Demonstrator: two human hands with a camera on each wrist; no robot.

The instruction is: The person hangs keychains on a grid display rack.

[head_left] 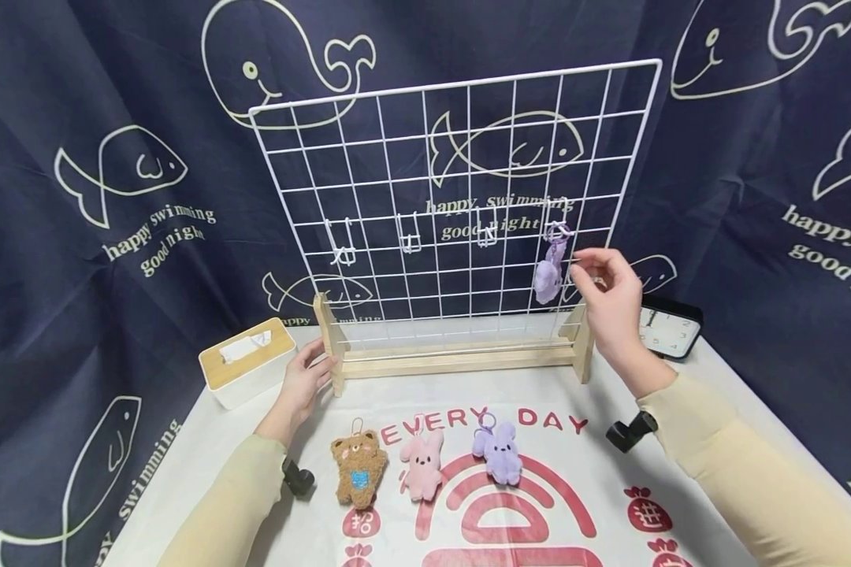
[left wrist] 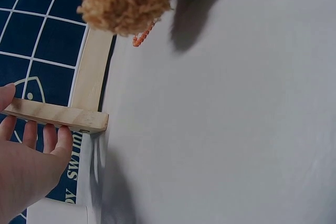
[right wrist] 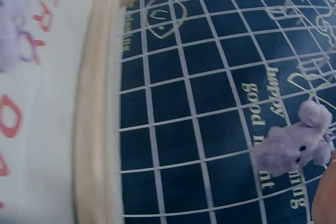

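A purple plush keychain point(head_left: 549, 277) hangs by its ring from the rightmost hook on the white wire grid point(head_left: 470, 157). Close to its right side is my right hand point(head_left: 610, 303), fingers bent and thumb near the index finger, with nothing visibly held. In the right wrist view, a fingertip point(right wrist: 326, 195) shows beside the plush point(right wrist: 294, 145). My left hand point(head_left: 306, 382) grips the left wooden foot point(left wrist: 58, 115) of the grid stand, thumb on one side and fingers on the other. On the table lie a brown bear point(head_left: 359, 468), a pink plush point(head_left: 422, 465) and another purple plush point(head_left: 502, 453).
Three more hooks, among them the leftmost hook point(head_left: 342, 242), hang along the grid. A tissue box point(head_left: 248, 362) with a wooden lid stands at the left. Behind my right hand is a black-framed clock point(head_left: 670, 327). A dark printed cloth point(head_left: 113, 299) hangs behind the table.
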